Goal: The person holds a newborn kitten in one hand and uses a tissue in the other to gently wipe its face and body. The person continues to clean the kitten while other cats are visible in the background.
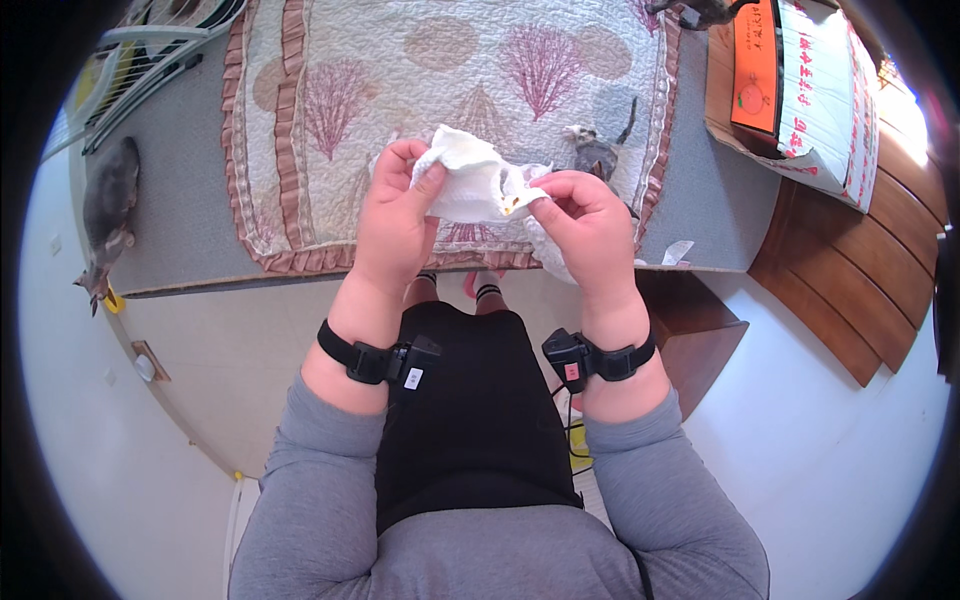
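A crumpled piece of white textured fabric is stretched between my two hands above a quilted mat. My left hand pinches its left side, thumb on top. My right hand grips the right end between thumb and fingers. Beside the right fingertips the fabric bears a small yellow-orange mark and has a gap or fold. More white fabric hangs below the right hand, partly hidden by it; I cannot tell whether it is the same piece. The quilted mat has tree-like prints and a pink ruffled edge.
A small cat is just beyond my right hand; another cat is at the far right. At the left edge is a grey cat. A cardboard box holds an orange box. A white rack stands far left.
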A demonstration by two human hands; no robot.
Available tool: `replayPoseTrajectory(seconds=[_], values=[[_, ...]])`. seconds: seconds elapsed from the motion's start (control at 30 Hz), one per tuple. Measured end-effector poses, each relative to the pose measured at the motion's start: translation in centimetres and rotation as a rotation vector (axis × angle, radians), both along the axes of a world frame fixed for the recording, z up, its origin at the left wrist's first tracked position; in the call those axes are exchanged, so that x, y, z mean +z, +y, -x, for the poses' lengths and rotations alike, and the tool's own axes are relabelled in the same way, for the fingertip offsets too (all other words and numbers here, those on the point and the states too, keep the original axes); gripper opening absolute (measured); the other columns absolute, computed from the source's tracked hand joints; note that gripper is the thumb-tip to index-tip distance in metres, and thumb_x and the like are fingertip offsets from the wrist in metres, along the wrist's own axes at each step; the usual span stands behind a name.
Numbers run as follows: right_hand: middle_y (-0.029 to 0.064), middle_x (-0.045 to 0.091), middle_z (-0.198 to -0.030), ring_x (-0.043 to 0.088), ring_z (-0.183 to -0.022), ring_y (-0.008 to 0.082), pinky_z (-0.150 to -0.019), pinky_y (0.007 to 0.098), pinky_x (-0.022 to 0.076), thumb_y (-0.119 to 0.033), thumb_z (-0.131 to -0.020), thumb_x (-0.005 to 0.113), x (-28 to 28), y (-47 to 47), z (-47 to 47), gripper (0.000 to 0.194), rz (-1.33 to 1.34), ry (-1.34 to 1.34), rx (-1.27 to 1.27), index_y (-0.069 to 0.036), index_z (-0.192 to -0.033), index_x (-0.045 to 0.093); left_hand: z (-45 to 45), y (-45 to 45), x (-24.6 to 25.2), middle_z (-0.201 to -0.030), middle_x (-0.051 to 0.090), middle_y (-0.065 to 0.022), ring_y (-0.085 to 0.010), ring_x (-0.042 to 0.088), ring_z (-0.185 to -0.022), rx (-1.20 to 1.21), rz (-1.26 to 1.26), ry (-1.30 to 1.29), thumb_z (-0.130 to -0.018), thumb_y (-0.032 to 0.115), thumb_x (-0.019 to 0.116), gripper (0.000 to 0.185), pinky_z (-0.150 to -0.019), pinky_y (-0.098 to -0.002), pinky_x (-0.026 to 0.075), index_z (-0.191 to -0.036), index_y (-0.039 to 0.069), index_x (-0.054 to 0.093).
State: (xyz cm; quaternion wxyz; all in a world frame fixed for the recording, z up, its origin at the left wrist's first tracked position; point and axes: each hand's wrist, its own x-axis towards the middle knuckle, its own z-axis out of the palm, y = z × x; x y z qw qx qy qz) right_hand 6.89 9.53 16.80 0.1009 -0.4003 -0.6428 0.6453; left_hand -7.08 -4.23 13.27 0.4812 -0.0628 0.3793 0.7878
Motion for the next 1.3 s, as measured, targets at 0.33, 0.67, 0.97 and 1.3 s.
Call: replayPoseTrajectory(seconds=[0.33,0.67,0.97,1.3], values=[[0.0006,0.061,-0.078,0.053,-0.069,0.0081,-0.061,0.0238,0.0433,-0.015,-0.080,0.077,0.1,0.5,0.2,0.018,0.211,-0.013,-0.016,0.000,-0.082,0.066,0.3,1.6,0.5,-0.102,0.063,-0.0054,-0.0144,0.062,-0.093,-0.255,0.031,-0.168,-0.095,0.013,0.056,0.014,-0.082,-0.0310,0.051,-0.108,0.006,0.055],[-0.0012,0.059,-0.083,0.051,-0.071,0.0053,-0.064,0.0197,0.0422,-0.016,-0.084,0.075,0.7,-1.2,0.5,0.021,0.031,0.000,-0.077,-0.001,-0.094,0.064,-0.2,2.5,1.0,-0.101,0.063,-0.0083,-0.0189,0.066,-0.090,-0.476,0.092,-0.364,-0.090,0.010,0.060,0.020,-0.079,-0.0358,0.056,-0.108,0.002,0.056],[0.0023,0.063,-0.090,0.057,-0.081,0.0079,-0.071,0.0226,0.0463,-0.015,-0.087,0.071,-0.3,-1.1,-0.2,0.018,-0.431,0.130,-0.114,-0.002,-0.097,0.063,-2.3,1.1,1.6,-0.112,0.060,-0.0084,-0.0195,0.062,-0.100,-0.419,0.407,0.127,-0.090,0.004,0.055,0.028,-0.088,-0.0345,0.052,-0.117,0.001,0.055],[0.0029,0.063,-0.086,0.056,-0.077,0.0088,-0.068,0.0234,0.0466,-0.019,-0.084,0.075,0.0,-3.4,-0.8,0.024,0.051,0.120,-0.211,-0.001,-0.095,0.062,-3.6,0.3,3.2,-0.103,0.066,-0.0048,-0.0097,0.061,-0.090,-0.276,0.315,0.159,-0.092,0.013,0.062,0.024,-0.079,-0.0263,0.050,-0.111,-0.001,0.063]])
